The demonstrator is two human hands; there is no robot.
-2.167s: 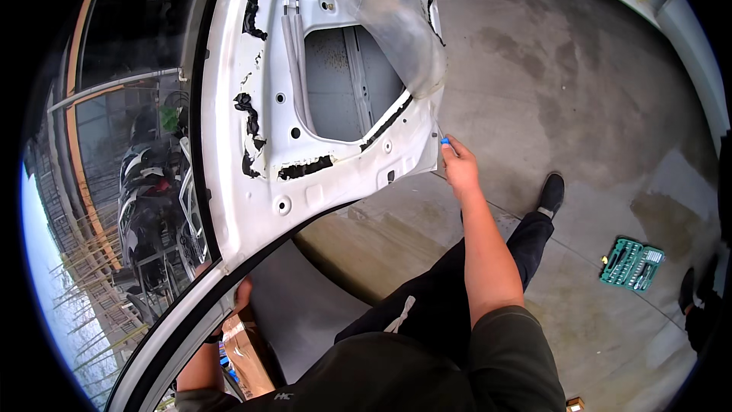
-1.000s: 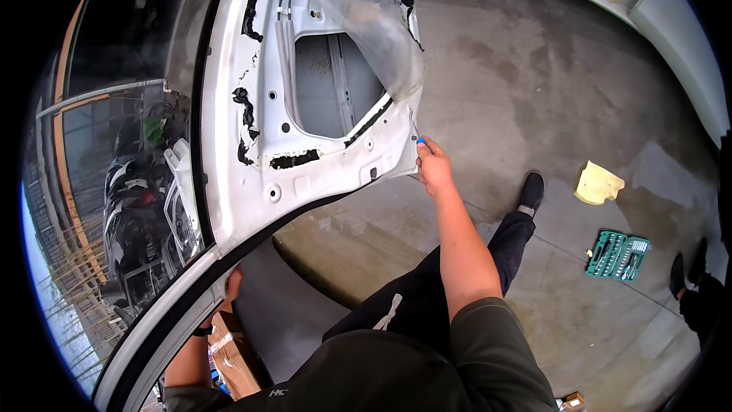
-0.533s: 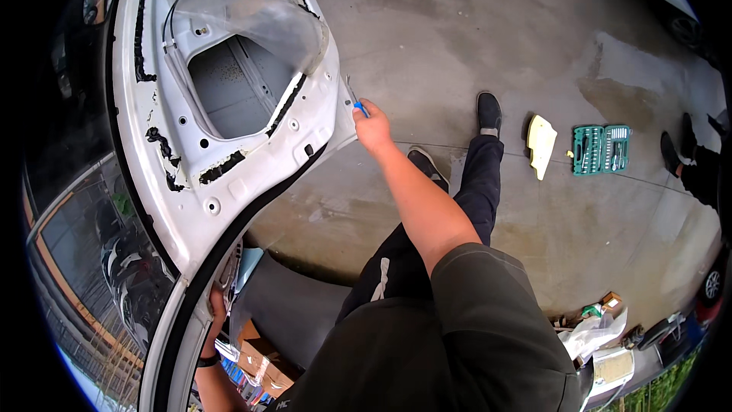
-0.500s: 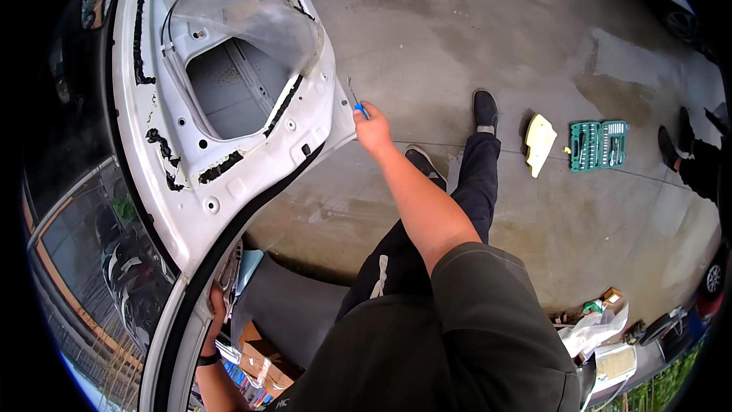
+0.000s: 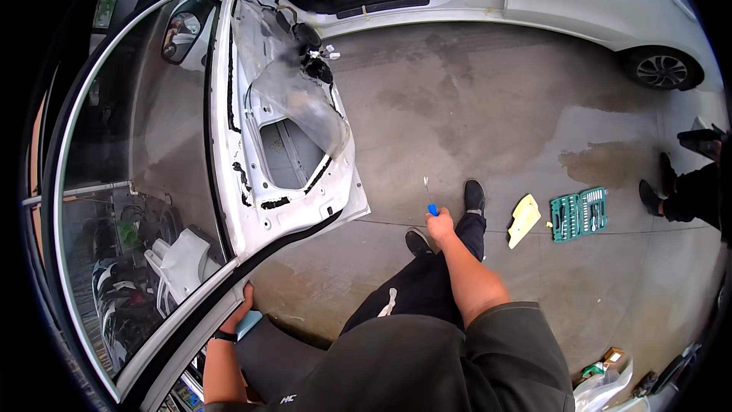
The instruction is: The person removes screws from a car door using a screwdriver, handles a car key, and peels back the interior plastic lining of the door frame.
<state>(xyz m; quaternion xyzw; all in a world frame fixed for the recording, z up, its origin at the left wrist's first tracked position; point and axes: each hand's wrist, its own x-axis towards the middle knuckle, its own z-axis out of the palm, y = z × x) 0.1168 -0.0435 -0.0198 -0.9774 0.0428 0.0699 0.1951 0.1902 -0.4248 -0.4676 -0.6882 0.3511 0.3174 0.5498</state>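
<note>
A white car door [image 5: 252, 236], its inner trim off, stands to my left with clear plastic sheeting [image 5: 293, 99] peeled from its panel and black sealant around the opening. My left hand [image 5: 242, 307] grips the door's rear edge low down, its fingers partly hidden behind it. Away from the door, above my feet, my right hand [image 5: 440, 227] is closed around the blue handle of a forked pry tool [image 5: 432, 208]. The slim metal shaft points forward and ends in a small forked tip.
A yellow panel piece [image 5: 523, 220] and an open green socket set [image 5: 578, 215] lie on the concrete floor at right. Another person's dark shoe [image 5: 650, 197] is beyond them. The white car body [image 5: 564, 0] spans the far side. Wiring [image 5: 324, 53] hangs off the door.
My right hand has drawn the pry tool away from the door edge, to the right. My view has shifted to take in the car body and window. The left hand still grips the door.
</note>
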